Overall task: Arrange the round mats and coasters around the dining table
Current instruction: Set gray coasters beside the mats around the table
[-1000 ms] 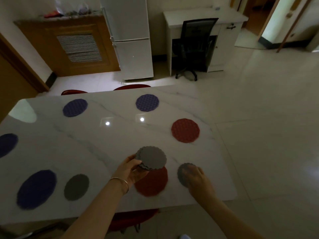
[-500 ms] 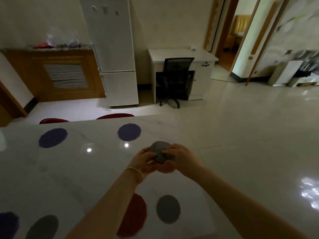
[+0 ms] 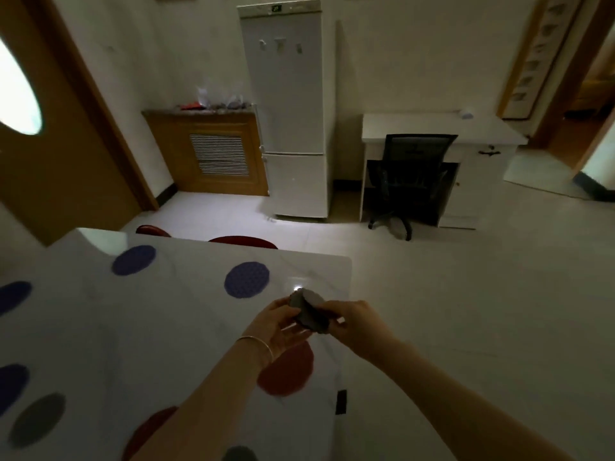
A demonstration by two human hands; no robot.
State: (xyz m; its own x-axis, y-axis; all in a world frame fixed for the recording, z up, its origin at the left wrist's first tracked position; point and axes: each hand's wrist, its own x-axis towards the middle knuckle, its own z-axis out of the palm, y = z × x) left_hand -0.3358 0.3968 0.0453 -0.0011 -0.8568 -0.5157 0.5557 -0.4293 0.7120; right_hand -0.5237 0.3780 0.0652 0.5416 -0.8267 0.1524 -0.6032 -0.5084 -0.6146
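My left hand (image 3: 278,329) and my right hand (image 3: 354,322) both grip a small stack of grey scalloped coasters (image 3: 309,311), tilted on edge above the white marble table (image 3: 166,327). Directly under my hands lies a red round mat (image 3: 289,374). Two purple mats (image 3: 247,280) (image 3: 134,260) lie along the far edge. More purple mats (image 3: 13,292) (image 3: 11,384) sit at the left. A grey coaster (image 3: 38,419) lies near the left front, another grey coaster (image 3: 239,454) at the bottom edge, and a second red mat (image 3: 146,430) is partly hidden by my left arm.
Two red chair backs (image 3: 243,241) (image 3: 151,230) stand against the table's far side. Beyond are a white fridge (image 3: 286,111), a wooden cabinet (image 3: 213,151), a white desk (image 3: 439,128) with a black office chair (image 3: 412,181), and open tiled floor to the right.
My right hand left the grey coaster on the table and joined my left hand on the stack. The view has lifted and swung toward the table's far right corner.
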